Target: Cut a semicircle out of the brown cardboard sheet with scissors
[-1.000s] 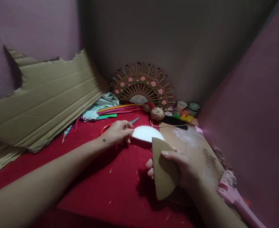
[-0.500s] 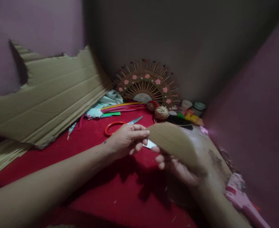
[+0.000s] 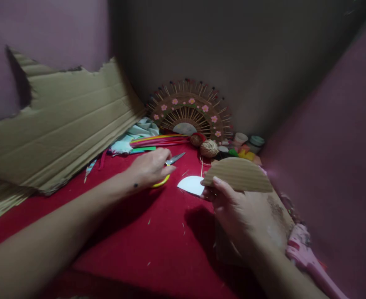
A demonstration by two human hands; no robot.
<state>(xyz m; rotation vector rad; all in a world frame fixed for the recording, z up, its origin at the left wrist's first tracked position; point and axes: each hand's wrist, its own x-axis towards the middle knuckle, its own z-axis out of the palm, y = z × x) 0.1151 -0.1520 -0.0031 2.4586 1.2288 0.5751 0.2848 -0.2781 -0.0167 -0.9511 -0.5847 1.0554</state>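
Observation:
My right hand (image 3: 235, 207) grips a half-round piece of brown cardboard (image 3: 239, 174), held up with its curved edge on top. Just left of it a white half-round cutout (image 3: 191, 185) lies on the red cloth (image 3: 158, 245). My left hand (image 3: 150, 168) rests over the handles of the scissors (image 3: 170, 166), fingers curled on them; the blades point right and a yellow-orange handle loop shows under the palm.
A large torn cardboard sheet (image 3: 58, 124) leans at the left. A fan-shaped stick decoration (image 3: 191, 110) stands at the back, with twine balls (image 3: 208, 148), coloured strips (image 3: 158, 141), small jars (image 3: 248, 141) and scraps. A pink glue gun (image 3: 307, 259) lies at the lower right.
My left hand let go of the cardboard piece and moved back left onto the scissors. My right hand turned the piece upright, uncovering the white cutout on the cloth.

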